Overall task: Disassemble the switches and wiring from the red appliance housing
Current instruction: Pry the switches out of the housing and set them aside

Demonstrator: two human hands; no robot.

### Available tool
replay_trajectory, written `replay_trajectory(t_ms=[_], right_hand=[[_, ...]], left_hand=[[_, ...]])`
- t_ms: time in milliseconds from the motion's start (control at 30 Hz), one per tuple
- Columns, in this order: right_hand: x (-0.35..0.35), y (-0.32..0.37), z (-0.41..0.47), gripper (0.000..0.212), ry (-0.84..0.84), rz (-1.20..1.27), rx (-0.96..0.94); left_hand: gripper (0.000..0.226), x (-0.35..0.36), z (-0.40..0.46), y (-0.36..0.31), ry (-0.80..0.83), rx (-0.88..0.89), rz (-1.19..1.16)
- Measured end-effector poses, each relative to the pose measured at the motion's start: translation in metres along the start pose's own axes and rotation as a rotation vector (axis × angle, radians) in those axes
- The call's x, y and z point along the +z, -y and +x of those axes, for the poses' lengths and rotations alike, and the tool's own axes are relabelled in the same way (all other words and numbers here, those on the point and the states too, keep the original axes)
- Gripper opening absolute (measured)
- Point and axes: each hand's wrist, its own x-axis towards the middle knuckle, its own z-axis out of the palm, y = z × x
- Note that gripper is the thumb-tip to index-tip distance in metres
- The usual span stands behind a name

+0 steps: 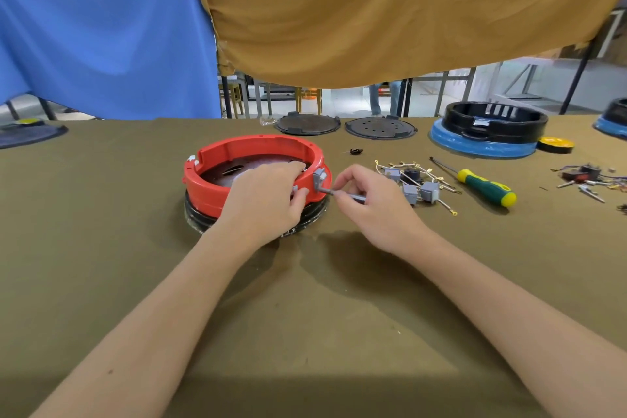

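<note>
Your two forearms come in from the bottom edge, elbows cut off, and converge on the red housing (251, 159) at mid-table. It sits on a dark round base, mostly hidden beneath it, on the olive table cover (305, 332).

Your left hand (263, 200) drapes over the near rim of the housing, fingers curled over the edge and reaching inside; thumb and forefinger appear to pinch at the wall beside the grey switch (319, 178). What the fingertips touch inside is hidden.

Your right hand (368, 202) is just right of the housing, fingers closed round a thin grey tool (346, 195). Its tip meets the grey switch mounted on the rim's right side; the tool's type is hard to make out.

Just beyond your right hand lies a heap of loose grey switches and wires (415, 185) with small terminals. Right of it lies a green-and-yellow screwdriver (481, 185). A second tangle of wiring (587, 178) runs off the right edge.

Farther back: a small dark part (356, 151), two dark round plates (307, 124), a black-and-blue housing (488, 129), a yellow tape roll (556, 144). A further housing at far right is cut off. Blue and tan cloths (373, 10) hang overhead, screening most of the room.
</note>
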Motion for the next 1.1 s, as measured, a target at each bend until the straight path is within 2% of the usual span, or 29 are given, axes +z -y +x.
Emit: replay_trajectory(t_ms=[133, 333, 433, 533, 633, 933, 1100], right_hand=[[0.009, 0.003, -0.005, 0.004, 0.005, -0.082, 0.033], [0.026, 0.016, -0.015, 0.008, 0.008, -0.188, 0.004], [0.039, 0.023, -0.016, 0.009, 0.000, -0.234, 0.080], [0.040, 0.025, -0.011, 0.012, -0.039, -0.170, 0.172], [0.038, 0.027, -0.016, 0.009, -0.028, -0.130, 0.171], [0.035, 0.035, -0.018, 0.006, -0.008, 0.019, 0.275], [0.037, 0.037, -0.019, 0.005, -0.006, 0.039, 0.269]], left_hand=[[0.047, 0.001, 0.003, -0.003, 0.044, 0.007, 0.066], [0.039, -0.003, 0.004, -0.006, 0.105, -0.007, 0.110], [0.038, -0.001, 0.007, -0.013, 0.139, -0.002, 0.148], [0.030, 0.001, 0.007, -0.023, 0.139, -0.010, 0.165], [0.022, -0.001, 0.007, -0.024, 0.132, -0.056, 0.150], [0.021, -0.001, 0.008, -0.027, 0.095, -0.069, 0.133], [0.022, -0.001, 0.007, -0.031, 0.075, -0.047, 0.181]])
